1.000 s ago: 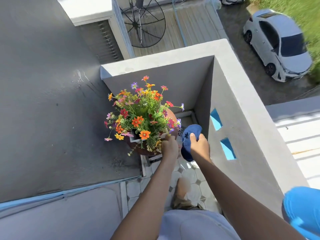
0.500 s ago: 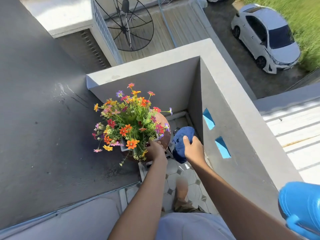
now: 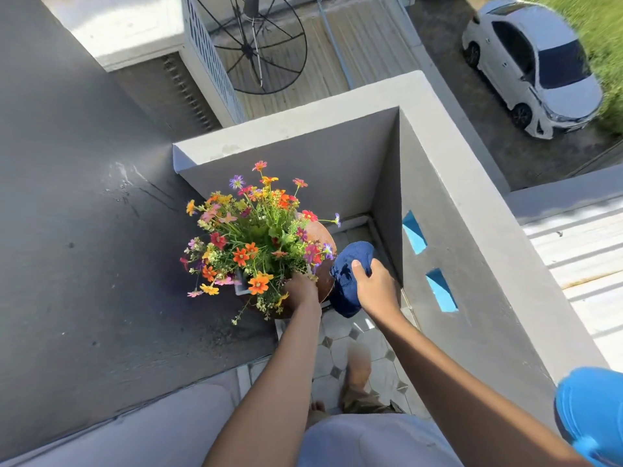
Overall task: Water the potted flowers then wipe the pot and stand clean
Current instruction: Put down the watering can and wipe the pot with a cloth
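Terracotta pot (image 3: 324,261) wiping is under way: right hand (image 3: 377,288) fingers clutch the blue cloth (image 3: 347,281) against it; left hand (image 3: 301,291) grips the rim. Stand wiping apparently remains.

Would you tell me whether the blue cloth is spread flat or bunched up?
Bunched up: the blue cloth is a rounded wad gripped by the right hand against the side of the pot.

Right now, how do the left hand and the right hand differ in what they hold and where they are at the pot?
The left hand grips the near rim of the brown pot among the flowers; the right hand holds a dark blue cloth. The left hand sits bare on the pot itself; the right hand is at the pot's right side, with the cloth against it. Both reach forward and down from bare forearms.
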Available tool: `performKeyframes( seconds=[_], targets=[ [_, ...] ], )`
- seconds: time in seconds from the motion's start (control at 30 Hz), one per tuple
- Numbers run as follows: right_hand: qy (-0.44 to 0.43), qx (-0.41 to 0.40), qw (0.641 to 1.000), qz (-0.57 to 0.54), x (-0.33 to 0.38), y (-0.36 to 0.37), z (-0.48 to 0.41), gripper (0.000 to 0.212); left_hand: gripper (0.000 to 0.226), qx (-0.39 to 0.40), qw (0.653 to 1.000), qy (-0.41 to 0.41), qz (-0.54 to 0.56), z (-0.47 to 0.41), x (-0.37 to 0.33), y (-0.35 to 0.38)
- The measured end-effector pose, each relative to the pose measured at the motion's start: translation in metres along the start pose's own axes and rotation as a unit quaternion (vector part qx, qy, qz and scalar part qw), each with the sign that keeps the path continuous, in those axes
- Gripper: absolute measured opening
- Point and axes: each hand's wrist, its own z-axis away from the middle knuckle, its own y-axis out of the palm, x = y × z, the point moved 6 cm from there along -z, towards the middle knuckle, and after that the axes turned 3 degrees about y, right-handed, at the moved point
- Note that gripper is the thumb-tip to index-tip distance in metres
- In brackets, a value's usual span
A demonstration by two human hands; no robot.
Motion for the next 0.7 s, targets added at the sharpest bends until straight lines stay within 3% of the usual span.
performKeyframes(
  seconds=[0.13, 0.23, 0.37, 0.5, 0.7],
  targets=[
    [-0.038, -0.002, 0.999, -0.032, 0.017, -0.001, 0.001, 0.033, 0.046, -0.061, 0.994, 0.054, -0.066, -0.012, -0.009, -0.025],
    [-0.052, -0.005, 0.997, -0.051, 0.03, -0.002, -0.001, 0.036, 0.03, -0.061, 0.995, 0.076, 0.03, 0.001, -0.033, -0.044],
    [-0.081, -0.032, 0.99, -0.112, 0.06, -0.006, -0.002, 0.029, 0.031, -0.003, 0.995, 0.094, 0.044, 0.037, -0.061, -0.07],
    [-0.164, -0.093, 0.962, -0.198, 0.105, -0.024, 0.003, 0.027, 0.028, 0.038, 0.992, 0.116, 0.024, 0.07, -0.088, -0.093],
    [-0.216, -0.083, 0.945, -0.231, 0.163, -0.021, 0.027, 0.014, 0.031, 0.113, 0.98, 0.159, 0.043, 0.114, -0.136, -0.109]
  ],
)
